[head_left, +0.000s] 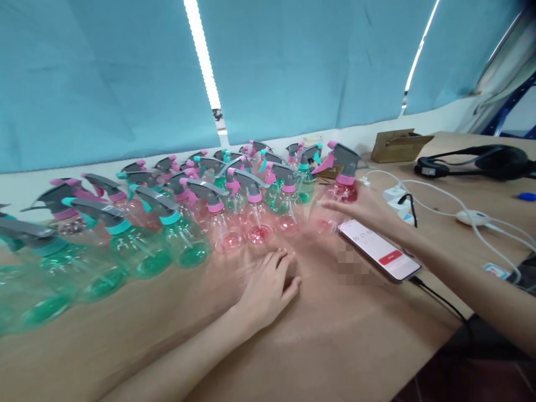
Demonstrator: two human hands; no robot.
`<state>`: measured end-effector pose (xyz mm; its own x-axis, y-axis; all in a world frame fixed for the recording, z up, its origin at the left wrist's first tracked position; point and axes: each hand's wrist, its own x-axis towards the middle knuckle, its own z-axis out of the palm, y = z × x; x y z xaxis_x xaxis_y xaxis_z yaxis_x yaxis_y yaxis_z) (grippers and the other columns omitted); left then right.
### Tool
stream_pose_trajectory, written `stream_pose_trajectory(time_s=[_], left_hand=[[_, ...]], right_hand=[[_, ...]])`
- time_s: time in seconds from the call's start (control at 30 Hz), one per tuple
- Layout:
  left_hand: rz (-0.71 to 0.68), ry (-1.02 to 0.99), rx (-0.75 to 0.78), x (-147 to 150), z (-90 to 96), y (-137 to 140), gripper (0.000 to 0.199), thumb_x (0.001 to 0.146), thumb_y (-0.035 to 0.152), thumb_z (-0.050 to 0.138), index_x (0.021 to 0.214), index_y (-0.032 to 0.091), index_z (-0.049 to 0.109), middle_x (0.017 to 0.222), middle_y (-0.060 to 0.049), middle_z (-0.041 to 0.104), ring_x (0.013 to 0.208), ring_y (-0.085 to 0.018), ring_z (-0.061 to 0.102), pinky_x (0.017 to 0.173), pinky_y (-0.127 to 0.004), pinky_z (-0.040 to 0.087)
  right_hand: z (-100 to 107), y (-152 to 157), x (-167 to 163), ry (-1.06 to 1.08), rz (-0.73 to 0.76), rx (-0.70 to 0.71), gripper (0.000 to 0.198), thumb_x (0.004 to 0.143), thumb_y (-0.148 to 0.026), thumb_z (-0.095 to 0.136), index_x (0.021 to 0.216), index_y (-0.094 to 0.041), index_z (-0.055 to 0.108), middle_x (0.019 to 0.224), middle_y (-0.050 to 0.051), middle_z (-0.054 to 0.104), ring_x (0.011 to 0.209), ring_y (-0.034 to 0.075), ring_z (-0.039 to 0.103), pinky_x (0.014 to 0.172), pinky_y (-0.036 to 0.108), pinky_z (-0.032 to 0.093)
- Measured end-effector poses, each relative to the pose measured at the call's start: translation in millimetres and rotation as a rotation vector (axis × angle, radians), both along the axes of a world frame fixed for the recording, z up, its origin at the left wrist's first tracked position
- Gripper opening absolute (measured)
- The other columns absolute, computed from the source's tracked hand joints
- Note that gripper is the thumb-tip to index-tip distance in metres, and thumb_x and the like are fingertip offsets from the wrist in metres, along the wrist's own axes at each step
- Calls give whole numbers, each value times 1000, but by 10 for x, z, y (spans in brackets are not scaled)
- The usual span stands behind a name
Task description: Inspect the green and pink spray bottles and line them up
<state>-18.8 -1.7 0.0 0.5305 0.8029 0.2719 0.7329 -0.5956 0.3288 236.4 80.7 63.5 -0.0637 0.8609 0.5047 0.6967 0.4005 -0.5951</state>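
Right grip (365, 207) wraps a translucent, round-bellied pink spray bottle (345, 180); left hand (268, 286) lies loosely uncurled on smooth tabletop (326, 340).

You see a see-through, pink-tinted spray bottle (345, 180) with pink collar and trigger under a grey head, other bottles (187, 245) in clear pink or green trimmed pink or teal, a brown table (335, 346), a white phone screen (374, 245) with a red button (390, 257), a black headset (498, 162) and blue curtains (125, 78).
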Motion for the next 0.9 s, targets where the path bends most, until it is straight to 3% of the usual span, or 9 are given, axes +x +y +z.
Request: stream_pose_trajectory(time_s=[0.07,0.23,0.3,0.37,0.5,0.63,0.8,0.9], left_hand=[[15,-43,-11,-9,10,-11,42,91,30,53,130,17,43,130,-13,53,121,-29,49,99,-47,41],[32,-150,-28,-32,54,-49,63,86,41,60,138,19,32,134,-14,49,122,-30,47,99,-48,40],[44,-182,-24,-41,63,-62,73,83,44,64,141,18,27,137,-14,45,125,-30,45,101,-48,39],[60,-222,-22,-47,60,-70,82,79,45,68,142,18,23,139,-15,44,126,-31,43,103,-49,37],[69,-395,-49,-76,25,-84,95,73,41,76,145,23,18,139,-15,44,127,-33,43,102,-52,37],[38,-527,-121,-208,9,-170,95,70,33,79,144,27,20,143,-12,40,127,-31,44,101,-51,40],[45,-502,-203,-571,61,-390,94,65,40,83,141,28,28,141,-12,44,127,-35,45,101,-55,40],[85,-440,-211,-818,106,-530,97,64,43,82,141,28,27,137,-12,48,124,-36,47,98,-55,43]], right_hand=[[17,-223,-91,-75,-53,-47,50,69,-62,66,96,-21,59,78,8,66,68,30,62,61,42,46],[-9,-534,-401,-61,300,-37,35,76,-46,69,102,-25,60,100,5,68,91,26,63,79,39,48],[-54,-557,-508,-59,372,-66,42,74,-48,70,105,-23,58,102,6,67,92,26,62,78,39,48],[-106,-570,-608,-78,362,-52,50,70,-54,71,105,-21,55,99,8,65,88,26,61,73,39,49],[-160,-672,-830,-175,265,-60,49,68,-63,66,89,-20,52,82,7,59,72,25,58,60,39,47],[-147,-802,-1047,-157,296,-114,51,64,-61,71,86,-19,54,85,9,60,76,26,59,63,41,48],[-69,-809,-1242,9,668,-181,31,76,-47,68,94,-23,58,92,3,65,86,23,61,78,40,48],[12,-798,-1404,119,817,-226,27,78,-40,68,99,-25,58,101,2,63,94,22,60,83,39,48]])
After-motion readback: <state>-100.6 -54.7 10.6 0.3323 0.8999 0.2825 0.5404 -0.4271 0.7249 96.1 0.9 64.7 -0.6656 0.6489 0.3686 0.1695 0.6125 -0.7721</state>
